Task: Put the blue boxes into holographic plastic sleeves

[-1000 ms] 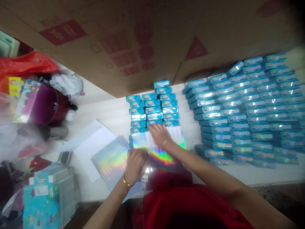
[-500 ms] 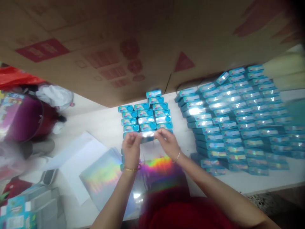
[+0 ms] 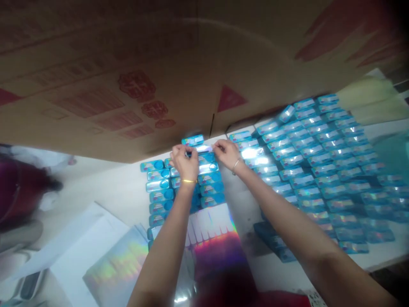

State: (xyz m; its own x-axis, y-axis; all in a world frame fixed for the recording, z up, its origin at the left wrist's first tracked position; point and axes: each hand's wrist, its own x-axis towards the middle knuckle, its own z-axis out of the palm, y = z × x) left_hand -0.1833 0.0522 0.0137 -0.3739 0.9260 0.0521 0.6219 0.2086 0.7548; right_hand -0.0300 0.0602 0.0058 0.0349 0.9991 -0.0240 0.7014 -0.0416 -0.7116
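Note:
A narrow, shiny sticker (image 3: 203, 148) stretches between my two hands, over the small teal packets near the back of the middle group. My left hand (image 3: 185, 162) pinches its left end, with the fingers curled. At the other end, the fingertips of my right hand (image 3: 226, 154) are closed on it. Whether the sticker touches the packet under it, I cannot tell. Just beyond lies another teal packet (image 3: 192, 140). Nearer my body, a sheet of iridescent stickers (image 3: 212, 221) lies on the table between my forearms.
A large cardboard box (image 3: 179, 55) stands along the back. Many teal packets with shiny strips (image 3: 322, 153) stand in rows on the right. White papers (image 3: 83, 247) and another iridescent sheet (image 3: 118, 264) lie to the left. A dark red container (image 3: 22, 187) is at the far left.
Both hands have moved away from my body, carrying the sticker from the front of the middle packets to their back rows. The sticker sheet is now more exposed. The view has shifted.

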